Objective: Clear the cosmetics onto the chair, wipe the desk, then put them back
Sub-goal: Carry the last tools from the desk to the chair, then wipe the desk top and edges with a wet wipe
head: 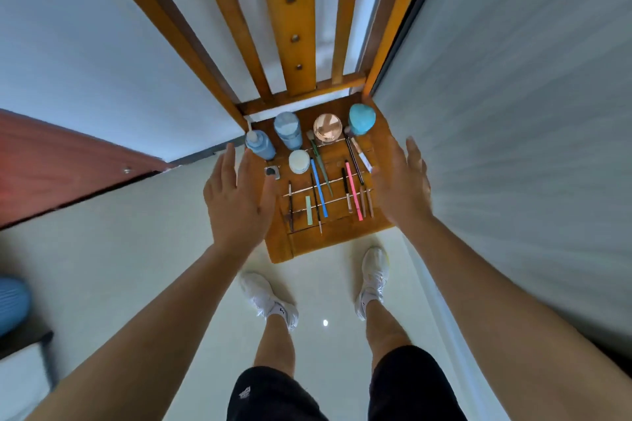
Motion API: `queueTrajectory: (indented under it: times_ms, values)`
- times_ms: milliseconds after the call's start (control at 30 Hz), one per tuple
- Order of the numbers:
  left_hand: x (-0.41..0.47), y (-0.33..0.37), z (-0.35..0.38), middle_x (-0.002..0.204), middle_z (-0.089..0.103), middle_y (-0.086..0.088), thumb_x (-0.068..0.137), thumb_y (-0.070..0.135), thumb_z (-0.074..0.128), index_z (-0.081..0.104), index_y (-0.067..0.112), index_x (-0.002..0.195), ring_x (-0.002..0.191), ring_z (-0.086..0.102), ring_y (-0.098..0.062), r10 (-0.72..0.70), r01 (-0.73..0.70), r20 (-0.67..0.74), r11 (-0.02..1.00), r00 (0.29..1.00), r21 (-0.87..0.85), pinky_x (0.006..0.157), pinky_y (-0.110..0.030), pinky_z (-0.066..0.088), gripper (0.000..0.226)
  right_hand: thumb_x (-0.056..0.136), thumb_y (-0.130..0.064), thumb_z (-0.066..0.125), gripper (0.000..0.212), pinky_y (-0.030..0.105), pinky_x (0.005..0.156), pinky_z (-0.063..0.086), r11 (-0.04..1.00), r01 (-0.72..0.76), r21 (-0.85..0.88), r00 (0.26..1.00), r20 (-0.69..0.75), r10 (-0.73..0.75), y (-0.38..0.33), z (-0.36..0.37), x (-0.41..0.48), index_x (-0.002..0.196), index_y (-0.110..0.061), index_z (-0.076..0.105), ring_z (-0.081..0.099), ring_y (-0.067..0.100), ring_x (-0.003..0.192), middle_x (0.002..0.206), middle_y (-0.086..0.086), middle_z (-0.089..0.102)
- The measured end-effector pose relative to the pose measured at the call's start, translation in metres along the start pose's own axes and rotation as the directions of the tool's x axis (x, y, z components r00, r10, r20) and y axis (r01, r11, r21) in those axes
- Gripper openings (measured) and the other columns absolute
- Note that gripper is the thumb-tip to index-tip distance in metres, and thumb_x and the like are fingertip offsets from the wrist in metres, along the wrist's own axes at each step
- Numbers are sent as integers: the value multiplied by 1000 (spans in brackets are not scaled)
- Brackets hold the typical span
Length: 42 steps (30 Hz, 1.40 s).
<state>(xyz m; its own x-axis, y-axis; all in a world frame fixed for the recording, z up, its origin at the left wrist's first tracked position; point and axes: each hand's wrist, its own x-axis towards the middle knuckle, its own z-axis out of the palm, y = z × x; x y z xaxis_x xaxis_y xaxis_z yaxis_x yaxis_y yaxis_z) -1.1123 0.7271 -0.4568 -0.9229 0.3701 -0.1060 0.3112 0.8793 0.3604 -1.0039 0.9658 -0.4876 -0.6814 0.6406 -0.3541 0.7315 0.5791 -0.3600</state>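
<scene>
Head view, looking straight down: cosmetics (pixel 319 188) lying on the seat of a wooden chair (pixel 307 243), with bottles and jars at the back and pencils and brushes in rows in front. Above the two sides of the seat, left hand (pixel 239 202) and right hand (pixel 402 188), fingers straight and slightly spread, holding nothing; touching the wood or not, cannot tell. Small dark item (pixel 272 171) partly hidden behind the left fingers. Red-brown board (pixel 51 164) at the left, blurred and cut off.

Single head cam, wide-angle, steep downward view over wooden chair (pixel 328 239) seat, fairly close
</scene>
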Motion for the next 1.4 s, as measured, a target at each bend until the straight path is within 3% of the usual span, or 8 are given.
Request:
queueTrajectory:
  times_ms: [233, 367, 533, 667, 867, 1033, 1267, 1400]
  values:
    - [14, 24, -206, 165, 16, -9, 99, 54, 32, 34, 18, 154, 152, 14, -30, 117, -98, -234, 991, 965, 91, 119, -58, 19, 65, 103, -45, 42, 58, 55, 115, 36, 919, 394, -8, 898, -211, -386, -127, -153, -35, 156, -24, 29, 25, 36, 150, 165, 12, 20]
    - [1, 11, -321, 163, 22, -14, 101, 48, 37, 39, 13, 151, 150, 21, -34, 99, -35, -411, 986, 906, 161, 114, -60, 26, 62, 106, -43, 39, 57, 50, 124, 14, 791, 605, -91, 737, -314, -599, -214, -217, -52, 156, -18, 31, 25, 35, 150, 164, 16, 22]
    - [-71, -35, -412, 161, 27, -12, 99, 54, 31, 40, 17, 150, 149, 23, -33, -109, 247, -611, 958, 784, 145, 115, -59, 24, 64, 103, -58, 18, 63, 45, 123, 11, 552, 832, -64, 515, -284, -809, -328, -243, -90, 160, -30, 19, 9, 30, 155, 169, 6, 4]
    - [-173, -75, -435, 163, 22, -11, 98, 57, 29, 34, 18, 153, 150, 20, -33, -325, 537, -694, 837, 643, 105, 118, -57, 21, 67, 104, -60, 22, 63, 43, 122, 10, 265, 964, 10, 260, -240, -935, -399, -219, -152, 160, -33, 19, 5, 28, 156, 170, 4, 3]
    - [-341, -113, -464, 163, 22, -13, 98, 56, 28, 33, 18, 154, 150, 19, -33, -493, 806, -796, 591, 351, -11, 119, -55, 19, 68, 103, -52, 40, 61, 50, 122, 22, -182, 978, 101, -163, -172, -972, -493, -170, -308, 157, -23, 32, 17, 36, 153, 167, 14, 16]
    - [-476, -153, -494, 162, 24, -11, 100, 52, 34, 34, 19, 152, 149, 21, -31, -469, 897, -873, 432, 134, -94, 118, -56, 23, 62, 101, -55, 37, 65, 50, 121, 23, -417, 895, 156, -406, -100, -908, -553, -127, -463, 159, -27, 26, 15, 37, 153, 168, 13, 11]
    - [-601, -237, -515, 161, 26, -11, 98, 52, 37, 38, 19, 150, 146, 27, -31, -461, 926, -887, 339, 11, -165, 113, -55, 27, 62, 100, -64, 20, 69, 45, 123, 14, -544, 809, 221, -556, -12, -831, -615, -56, -634, 161, -33, 16, 6, 29, 155, 169, 5, 3]
    - [-626, -287, -529, 162, 23, -11, 98, 53, 37, 36, 20, 151, 145, 29, -30, -517, 915, -856, 353, 15, -198, 110, -55, 33, 63, 100, -65, 18, 67, 37, 119, 9, -527, 817, 234, -546, 21, -838, -643, -20, -681, 160, -35, 15, 8, 26, 155, 170, 1, 4]
